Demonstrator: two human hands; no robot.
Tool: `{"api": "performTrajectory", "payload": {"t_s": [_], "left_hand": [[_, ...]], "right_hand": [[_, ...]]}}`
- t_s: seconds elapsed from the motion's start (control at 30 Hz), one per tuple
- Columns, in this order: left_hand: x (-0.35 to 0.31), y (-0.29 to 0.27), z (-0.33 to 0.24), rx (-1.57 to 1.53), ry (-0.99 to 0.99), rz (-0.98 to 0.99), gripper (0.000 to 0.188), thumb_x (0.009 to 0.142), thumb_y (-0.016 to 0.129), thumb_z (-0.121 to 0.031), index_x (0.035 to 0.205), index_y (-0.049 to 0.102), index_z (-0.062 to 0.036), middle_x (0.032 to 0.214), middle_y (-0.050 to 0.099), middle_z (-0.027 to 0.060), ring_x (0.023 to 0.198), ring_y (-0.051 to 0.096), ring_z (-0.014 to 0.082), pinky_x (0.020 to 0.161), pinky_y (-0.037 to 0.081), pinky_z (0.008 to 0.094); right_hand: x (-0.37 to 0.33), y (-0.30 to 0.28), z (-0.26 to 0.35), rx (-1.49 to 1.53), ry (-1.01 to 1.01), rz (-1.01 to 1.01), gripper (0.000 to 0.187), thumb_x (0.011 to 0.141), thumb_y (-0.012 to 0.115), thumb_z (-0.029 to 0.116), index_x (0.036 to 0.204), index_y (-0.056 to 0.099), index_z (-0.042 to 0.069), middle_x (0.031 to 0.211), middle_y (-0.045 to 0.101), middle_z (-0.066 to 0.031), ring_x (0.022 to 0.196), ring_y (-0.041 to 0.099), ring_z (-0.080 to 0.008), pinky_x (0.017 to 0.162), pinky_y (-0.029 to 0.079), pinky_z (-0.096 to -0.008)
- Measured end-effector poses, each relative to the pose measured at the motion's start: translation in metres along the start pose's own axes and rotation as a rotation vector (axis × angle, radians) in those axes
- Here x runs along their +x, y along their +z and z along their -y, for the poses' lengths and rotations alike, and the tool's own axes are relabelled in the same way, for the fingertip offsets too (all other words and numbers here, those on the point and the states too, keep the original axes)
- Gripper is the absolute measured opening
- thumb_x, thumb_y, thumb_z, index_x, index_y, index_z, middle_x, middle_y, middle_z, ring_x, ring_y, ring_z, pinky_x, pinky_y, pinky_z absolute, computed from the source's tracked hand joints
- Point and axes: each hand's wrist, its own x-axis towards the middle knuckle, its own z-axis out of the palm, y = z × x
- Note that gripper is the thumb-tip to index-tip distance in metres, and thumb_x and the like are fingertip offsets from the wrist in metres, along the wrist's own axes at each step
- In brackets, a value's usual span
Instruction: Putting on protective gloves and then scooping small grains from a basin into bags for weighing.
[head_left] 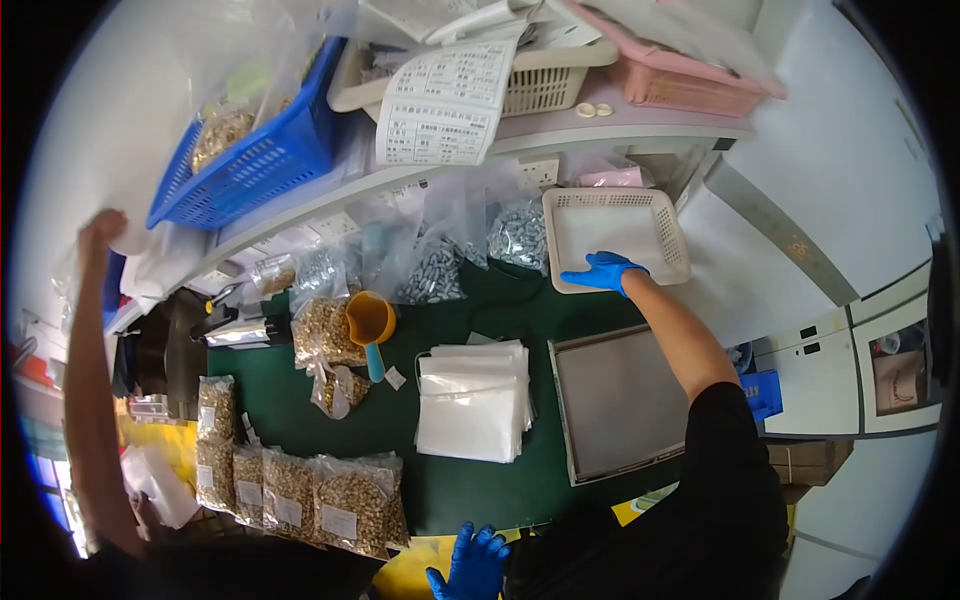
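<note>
My right hand [603, 270], in a blue glove, lies over the inside of a cream plastic basket [672, 232], near its front rim. Its fingers are stretched out and apart. At the far left my bare left hand [103, 230] reaches up beside the shelf. Its fingers look curled next to clear plastic, but what they hold is too small to make out. A blue glove shape [470, 563] with spread fingers shows at the bottom edge; I cannot tell whether a hand is in it. On the green table, a stack of clear plastic bags [470, 405] lies near the middle.
Filled bags of brass-coloured parts [350, 500] line the front left. An orange scoop [370, 318] with a blue handle rests on loose bagged parts. Grey plugs [435, 270] in bags stand behind. A shallow tray [615, 405] lies right. Overhead, a shelf holds a blue basket [290, 150].
</note>
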Motion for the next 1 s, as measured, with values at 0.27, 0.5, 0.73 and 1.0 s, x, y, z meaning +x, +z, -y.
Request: {"api": "performTrajectory", "payload": {"t_s": [0.27, 0.5, 0.73, 1.0], "left_hand": [[0.015, -0.007, 0.007, -0.125, 0.030, -0.100, 0.076, 0.083, 0.044, -0.060, 0.131, 0.039, -0.0008, 0.122, 0.048, 0.0225, 0.108, 0.048, 0.0360, 0.095, 0.037, 0.0474], [0.016, -0.016, 0.004, -0.122, -0.007, -0.160, 0.072, 0.085, 0.043, -0.057, 0.131, 0.040, -0.0007, 0.121, 0.051, 0.0213, 0.109, 0.049, 0.0357, 0.096, 0.036, 0.0473], [0.001, -0.012, 0.016, -0.050, -0.012, -0.155, 0.069, 0.085, 0.043, -0.054, 0.129, 0.041, -0.0007, 0.121, 0.051, 0.0209, 0.108, 0.050, 0.0350, 0.096, 0.037, 0.0464], [-0.002, -0.026, 0.022, -0.115, -0.078, -0.083, 0.063, 0.087, 0.043, -0.049, 0.126, 0.045, 0.0007, 0.116, 0.055, 0.0200, 0.105, 0.053, 0.0333, 0.096, 0.038, 0.0431]], "right_hand": [[0.002, 0.010, 0.003, -0.242, -0.109, 0.096, 0.072, 0.067, 0.061, 0.060, 0.115, 0.058, 0.006, 0.123, 0.051, -0.0186, 0.109, 0.052, -0.0321, 0.091, 0.043, -0.0404], [0.006, 0.022, -0.005, 0.085, -0.223, -0.059, 0.034, 0.067, 0.072, 0.035, 0.086, 0.068, 0.006, 0.084, 0.064, -0.0140, 0.081, 0.061, -0.0315, 0.079, 0.048, -0.0385], [-0.032, -0.035, -0.020, 0.375, -0.372, -0.422, 0.015, 0.079, 0.060, 0.020, 0.079, 0.064, 0.006, 0.079, 0.060, -0.0170, 0.074, 0.058, -0.0338, 0.067, 0.046, -0.0380], [-0.091, -0.108, -0.025, 0.312, -0.485, -0.767, 0.012, 0.080, 0.063, 0.018, 0.084, 0.064, 0.007, 0.084, 0.061, -0.0174, 0.074, 0.058, -0.0344, 0.067, 0.046, -0.0342]]}}
